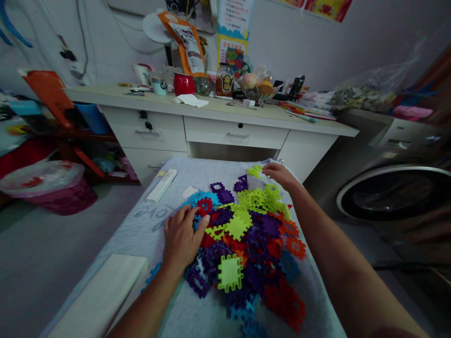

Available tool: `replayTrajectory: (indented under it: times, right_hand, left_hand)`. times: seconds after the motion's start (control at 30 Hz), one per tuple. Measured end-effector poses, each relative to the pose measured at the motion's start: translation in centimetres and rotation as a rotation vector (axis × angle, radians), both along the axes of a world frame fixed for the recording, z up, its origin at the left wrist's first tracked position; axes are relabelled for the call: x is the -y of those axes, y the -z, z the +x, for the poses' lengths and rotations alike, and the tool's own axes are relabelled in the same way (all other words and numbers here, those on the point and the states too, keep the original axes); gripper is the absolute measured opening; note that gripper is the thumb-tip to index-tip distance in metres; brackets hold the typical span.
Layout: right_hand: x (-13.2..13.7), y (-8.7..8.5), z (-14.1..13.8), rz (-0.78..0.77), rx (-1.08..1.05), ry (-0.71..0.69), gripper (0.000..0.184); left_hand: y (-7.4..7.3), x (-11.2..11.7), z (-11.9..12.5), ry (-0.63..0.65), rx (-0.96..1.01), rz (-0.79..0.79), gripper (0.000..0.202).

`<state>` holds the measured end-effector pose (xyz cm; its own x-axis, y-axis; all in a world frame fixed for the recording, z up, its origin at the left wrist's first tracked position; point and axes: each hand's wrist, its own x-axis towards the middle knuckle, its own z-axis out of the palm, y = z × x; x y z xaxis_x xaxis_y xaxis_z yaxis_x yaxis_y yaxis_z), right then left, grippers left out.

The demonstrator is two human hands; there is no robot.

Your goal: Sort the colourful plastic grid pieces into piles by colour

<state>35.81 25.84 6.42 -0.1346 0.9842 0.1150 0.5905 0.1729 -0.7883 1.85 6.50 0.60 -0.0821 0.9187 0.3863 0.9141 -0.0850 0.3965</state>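
Note:
A heap of interlocking plastic tiles with notched edges, in purple, red, orange, blue and lime green, lies on a cloth-covered table [134,234]. My left hand [183,234] rests at the heap's left side, fingers apart, touching a red tile [204,205] and the blue ones beside it; it holds nothing that I can see. Stretched to the far edge, my right hand [280,174] has its fingers extended at the edge of a lime green tile [254,171]. More lime green tiles [260,199] lie just below it. A square lime green tile [230,273] tops the near part.
A white slim box [162,186] and a long white panel [102,293] lie along the table's left side. Beyond stands a white desk [236,134] with jars and a red pot [184,84]. A washing machine [398,164] is at right, a pink bin [58,195] at left.

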Motion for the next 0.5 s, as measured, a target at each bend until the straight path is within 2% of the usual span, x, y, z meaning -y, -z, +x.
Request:
replayTrajectory:
  times: [0.07,0.13,0.2,0.27,0.33,0.4,0.5]
  right_hand:
    - [-2.2,1.0,-1.5,0.092,0.258,0.133,0.032]
    - [-4.2,2.3,-2.7,0.125,0.468,0.164,0.056]
    - [-5.6,3.4,-3.5,0.107,0.610,0.175,0.076]
    - [-6.4,4.2,-3.7,0.053,0.697,0.188,0.084]
    - [-6.7,4.7,-3.5,-0.010,0.749,0.187,0.078]
    - [-6.8,4.9,-3.1,-0.049,0.777,0.179,0.064]
    - [-6.4,4.9,-2.8,-0.039,0.796,0.197,0.051]
  left_hand:
    - [0.0,0.0,0.0,0.004,0.002,0.001,0.047]
    - [0.1,0.0,0.0,0.010,0.006,0.003,0.047]
    - [0.1,0.0,0.0,0.012,0.013,0.004,0.048]
    - [0.1,0.0,-0.1,0.013,0.020,0.001,0.047]
    - [0.1,0.0,-0.1,0.010,0.025,-0.004,0.047]
    - [0.1,0.0,-0.1,0.006,0.029,-0.011,0.047]
    - [0.0,0.0,-0.1,0.009,0.032,-0.017,0.046]
